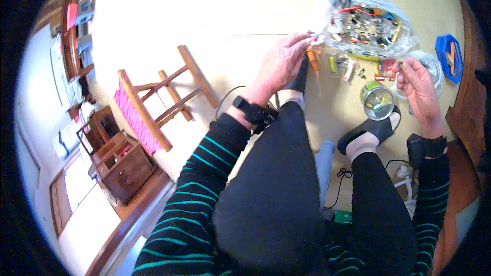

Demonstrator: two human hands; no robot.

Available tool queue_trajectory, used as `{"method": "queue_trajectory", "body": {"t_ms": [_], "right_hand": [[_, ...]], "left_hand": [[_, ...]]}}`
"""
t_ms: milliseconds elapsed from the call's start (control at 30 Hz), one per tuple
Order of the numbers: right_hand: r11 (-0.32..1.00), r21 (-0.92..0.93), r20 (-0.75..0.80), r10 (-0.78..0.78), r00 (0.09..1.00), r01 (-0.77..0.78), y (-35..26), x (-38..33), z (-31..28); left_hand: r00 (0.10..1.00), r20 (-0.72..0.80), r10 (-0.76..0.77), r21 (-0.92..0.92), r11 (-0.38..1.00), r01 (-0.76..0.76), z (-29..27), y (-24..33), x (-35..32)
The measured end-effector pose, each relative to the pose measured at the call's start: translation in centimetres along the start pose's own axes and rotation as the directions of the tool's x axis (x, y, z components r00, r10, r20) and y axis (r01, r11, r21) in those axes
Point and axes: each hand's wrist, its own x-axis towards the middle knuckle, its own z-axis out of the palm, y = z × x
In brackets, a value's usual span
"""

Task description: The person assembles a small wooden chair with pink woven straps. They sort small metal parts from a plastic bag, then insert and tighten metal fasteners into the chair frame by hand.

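Small parts pinched in the left hand sit at the edge of a clear plastic bag stuffed with mixed hardware, on the floor. Its grip is closed on them. Just below lies an orange-handled screwdriver. The right hand grasps a tiny piece, hard to identify. Between the grips stands an open tin holding few pieces; most of the pile looks unsorted. A blue tray lies beyond.

Teal-striped black sleeves, pink-woven wooden stool, blue tray.
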Motion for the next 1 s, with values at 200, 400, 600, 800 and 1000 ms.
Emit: {"method": "queue_trajectory", "body": {"t_ms": [200, 400, 600, 800, 1000], "right_hand": [[0.937, -0.35, 0.154, 0.032, 0.988, 0.024, -6.6, 0.2, 6.7], [0.833, -0.518, 0.418, 0.049, 0.907, 0.195, -8.9, 2.3, 16.8], [0.86, -0.466, 0.542, 0.092, 0.835, 0.208, -3.0, 7.3, 24.3], [0.957, -0.291, 0.528, 0.168, 0.832, -0.008, 3.3, 9.7, 28.3], [0.975, -0.172, 0.524, 0.213, 0.825, -0.142, 6.9, 10.2, 30.1]], "left_hand": [[0.932, -0.024, -0.363, -0.075, 0.93, 0.36, -3.9, -0.3, -14.2], [-0.011, -0.127, -0.992, -0.722, 0.085, 0.687, -7.3, -6.4, -33.3], [0.122, -0.546, -0.829, -0.751, 0.548, 0.368, -13.2, -11.9, -37.8], [0.236, -0.75, -0.617, -0.222, 0.572, 0.79, -13.9, -12.1, -35.2], [0.32, -0.824, -0.468, -0.15, 0.725, 0.672, -13.6, -11.4, -29.0]]}}
